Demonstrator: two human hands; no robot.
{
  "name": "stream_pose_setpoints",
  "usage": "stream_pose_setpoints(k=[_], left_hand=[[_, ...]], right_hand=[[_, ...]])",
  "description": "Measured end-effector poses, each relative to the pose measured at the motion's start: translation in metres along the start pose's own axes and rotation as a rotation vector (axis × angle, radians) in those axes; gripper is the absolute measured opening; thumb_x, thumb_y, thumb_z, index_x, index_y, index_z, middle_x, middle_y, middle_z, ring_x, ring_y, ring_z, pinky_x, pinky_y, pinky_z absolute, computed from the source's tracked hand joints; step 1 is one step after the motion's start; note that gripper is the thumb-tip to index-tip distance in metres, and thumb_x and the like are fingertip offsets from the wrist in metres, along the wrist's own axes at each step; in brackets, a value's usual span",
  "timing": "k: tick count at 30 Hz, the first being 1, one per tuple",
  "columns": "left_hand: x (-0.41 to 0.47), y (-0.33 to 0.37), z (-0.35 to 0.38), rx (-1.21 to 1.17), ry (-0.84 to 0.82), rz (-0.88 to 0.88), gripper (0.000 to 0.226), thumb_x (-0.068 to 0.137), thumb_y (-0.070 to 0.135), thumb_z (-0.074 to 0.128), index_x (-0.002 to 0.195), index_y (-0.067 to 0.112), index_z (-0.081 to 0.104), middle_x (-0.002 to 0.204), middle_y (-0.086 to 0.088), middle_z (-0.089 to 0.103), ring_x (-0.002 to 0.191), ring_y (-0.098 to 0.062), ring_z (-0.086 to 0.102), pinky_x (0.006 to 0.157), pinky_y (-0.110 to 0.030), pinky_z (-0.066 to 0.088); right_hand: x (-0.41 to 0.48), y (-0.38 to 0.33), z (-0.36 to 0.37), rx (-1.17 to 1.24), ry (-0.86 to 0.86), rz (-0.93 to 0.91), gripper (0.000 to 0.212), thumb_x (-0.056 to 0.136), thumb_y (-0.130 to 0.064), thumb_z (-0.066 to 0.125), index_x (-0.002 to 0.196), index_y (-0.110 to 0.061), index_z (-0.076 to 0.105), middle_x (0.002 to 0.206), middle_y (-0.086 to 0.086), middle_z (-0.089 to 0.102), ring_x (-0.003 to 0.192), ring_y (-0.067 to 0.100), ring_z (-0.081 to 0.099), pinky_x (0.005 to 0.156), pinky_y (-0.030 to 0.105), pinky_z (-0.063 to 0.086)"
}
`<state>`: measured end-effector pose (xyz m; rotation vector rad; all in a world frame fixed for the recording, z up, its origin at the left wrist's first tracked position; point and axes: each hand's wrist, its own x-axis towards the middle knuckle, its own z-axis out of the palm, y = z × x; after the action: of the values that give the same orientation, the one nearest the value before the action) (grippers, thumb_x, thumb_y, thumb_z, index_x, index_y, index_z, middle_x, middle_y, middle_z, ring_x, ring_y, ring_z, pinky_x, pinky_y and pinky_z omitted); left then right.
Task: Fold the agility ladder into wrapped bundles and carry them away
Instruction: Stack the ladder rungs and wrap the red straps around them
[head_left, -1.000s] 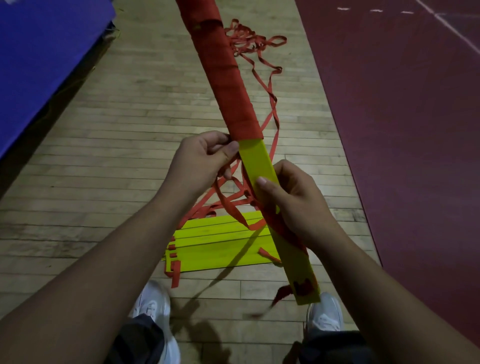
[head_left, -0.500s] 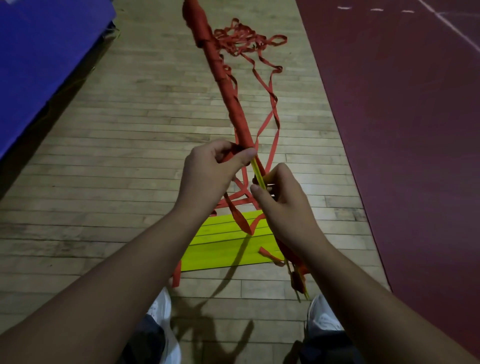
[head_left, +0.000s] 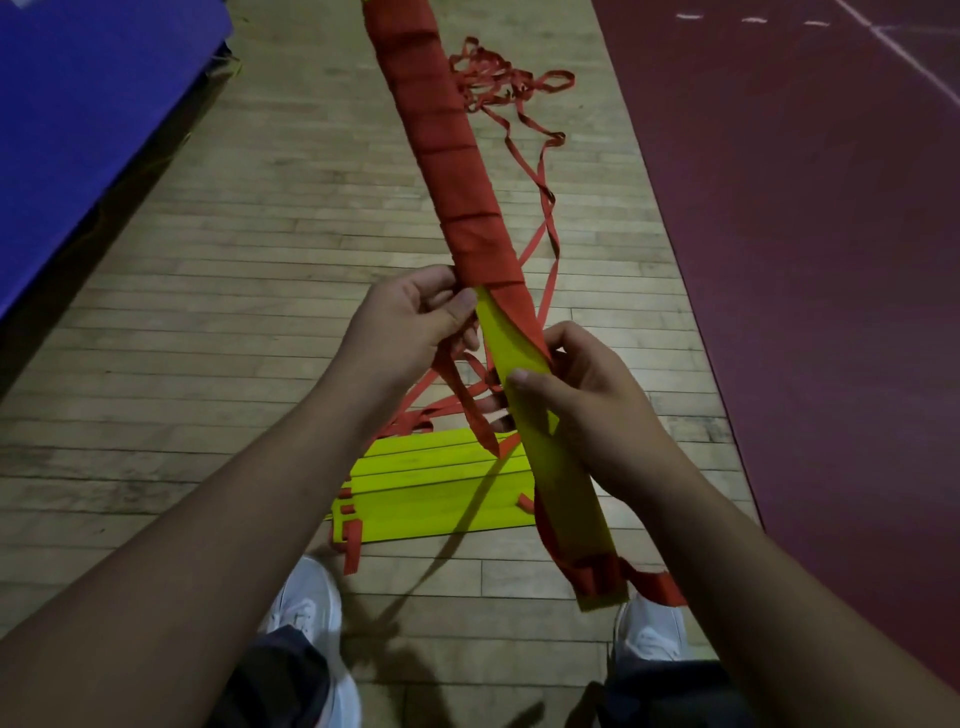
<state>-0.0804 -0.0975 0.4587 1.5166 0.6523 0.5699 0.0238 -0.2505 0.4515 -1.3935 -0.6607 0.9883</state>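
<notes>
I hold a long bundle of yellow ladder rungs (head_left: 545, 457) slanting away from me, its far part wound in red strap (head_left: 447, 156). My left hand (head_left: 415, 322) pinches the strap at the edge of the wrapped part. My right hand (head_left: 587, 400) grips the bare yellow section lower down, thumb on its flat face. Loose red strap (head_left: 540, 171) trails from the bundle across the floor. A second stack of yellow rungs (head_left: 431, 488) lies flat on the floor below my hands.
Wooden floorboards (head_left: 234, 312) run under everything. A blue mat (head_left: 78, 104) lies at the left, a dark red court surface (head_left: 805, 260) at the right. My white shoes (head_left: 306, 608) stand near the floor stack.
The bundle has turned about its length: half a second ago it showed its thin edge, now its broad wrapped face shows again. Both hands stay at the same spot.
</notes>
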Motion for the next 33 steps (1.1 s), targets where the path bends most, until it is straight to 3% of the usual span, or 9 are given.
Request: stream_pose_setpoints(k=[3, 10, 15, 19, 22, 25, 28, 31, 33], left_hand=[[0.001, 0.001, -0.003, 0.13, 0.004, 0.001, 0.009, 0.099, 0.011, 0.062, 0.098, 0.007, 0.07, 0.065, -0.001, 0.072, 0.047, -0.009, 0.056, 0.048, -0.019, 0.045], [-0.005, -0.003, 0.002, 0.269, -0.012, 0.054, 0.007, 0.096, 0.019, 0.068, 0.1, 0.017, 0.074, 0.084, 0.002, 0.078, 0.053, -0.01, 0.059, 0.055, -0.025, 0.05], [-0.008, -0.002, 0.013, 0.247, 0.113, 0.092, 0.008, 0.089, 0.027, 0.076, 0.089, 0.019, 0.076, 0.052, 0.013, 0.063, 0.042, -0.003, 0.05, 0.049, -0.012, 0.038], [-0.005, -0.008, 0.009, 0.199, 0.155, 0.03, 0.013, 0.091, 0.022, 0.075, 0.083, 0.012, 0.074, 0.047, 0.008, 0.057, 0.043, -0.006, 0.047, 0.048, -0.016, 0.038], [-0.002, -0.007, 0.007, 0.058, 0.138, -0.031, 0.01, 0.095, 0.013, 0.069, 0.088, 0.006, 0.072, 0.051, 0.005, 0.054, 0.044, -0.004, 0.046, 0.047, -0.013, 0.038], [0.003, -0.006, 0.002, -0.024, 0.126, -0.047, 0.014, 0.097, 0.01, 0.066, 0.103, -0.002, 0.07, 0.056, 0.002, 0.054, 0.047, -0.004, 0.048, 0.049, -0.013, 0.041], [0.003, -0.005, 0.0, -0.021, 0.087, -0.032, 0.014, 0.099, 0.01, 0.061, 0.103, -0.001, 0.068, 0.054, 0.005, 0.056, 0.048, -0.004, 0.049, 0.048, -0.014, 0.04], [0.003, 0.0, 0.0, 0.051, 0.062, -0.009, 0.014, 0.1, 0.015, 0.061, 0.093, 0.006, 0.069, 0.055, 0.001, 0.06, 0.046, -0.006, 0.052, 0.047, -0.016, 0.04], [0.003, 0.002, -0.005, 0.156, 0.055, 0.0, 0.016, 0.098, 0.02, 0.065, 0.089, 0.008, 0.071, 0.063, -0.011, 0.066, 0.045, -0.01, 0.053, 0.047, -0.021, 0.041]], right_hand=[[0.0, 0.0, 0.0, -0.005, 0.026, -0.048, 0.014, 0.098, 0.007, 0.055, 0.101, -0.004, 0.046, 0.095, 0.032, 0.065, 0.072, 0.035, 0.068, 0.064, 0.047, 0.057], [0.002, 0.006, 0.002, -0.259, 0.189, -0.058, 0.011, 0.099, -0.012, 0.061, 0.097, -0.015, 0.05, 0.102, 0.015, 0.067, 0.075, 0.015, 0.068, 0.066, 0.029, 0.056], [0.002, 0.009, 0.013, -0.307, 0.231, -0.024, 0.025, 0.106, -0.033, 0.048, 0.094, -0.011, 0.051, 0.088, 0.005, 0.06, 0.075, 0.011, 0.055, 0.066, 0.026, 0.043], [0.003, 0.015, 0.015, -0.438, 0.194, -0.074, 0.01, 0.103, -0.029, 0.056, 0.1, -0.02, 0.053, 0.094, -0.005, 0.061, 0.086, 0.008, 0.06, 0.07, 0.024, 0.046], [0.006, 0.01, 0.008, -0.275, 0.158, 0.019, 0.022, 0.098, -0.022, 0.065, 0.118, -0.016, 0.057, 0.106, 0.004, 0.068, 0.09, 0.018, 0.07, 0.072, 0.031, 0.056], [0.005, 0.004, -0.001, -0.163, 0.011, 0.078, 0.015, 0.098, -0.012, 0.064, 0.11, -0.006, 0.068, 0.094, 0.008, 0.073, 0.081, 0.015, 0.069, 0.069, 0.026, 0.053], [-0.001, 0.002, 0.001, -0.018, -0.084, 0.091, 0.015, 0.097, -0.003, 0.062, 0.111, 0.002, 0.058, 0.094, 0.019, 0.073, 0.084, 0.028, 0.072, 0.077, 0.038, 0.06], [-0.004, 0.002, 0.006, 0.103, -0.072, 0.033, 0.013, 0.098, 0.007, 0.054, 0.108, 0.004, 0.045, 0.093, 0.035, 0.067, 0.074, 0.033, 0.071, 0.064, 0.039, 0.06], [-0.004, 0.003, 0.007, 0.042, -0.027, -0.037, 0.012, 0.099, 0.007, 0.053, 0.103, 0.0, 0.045, 0.087, 0.034, 0.065, 0.069, 0.031, 0.067, 0.062, 0.038, 0.057]])
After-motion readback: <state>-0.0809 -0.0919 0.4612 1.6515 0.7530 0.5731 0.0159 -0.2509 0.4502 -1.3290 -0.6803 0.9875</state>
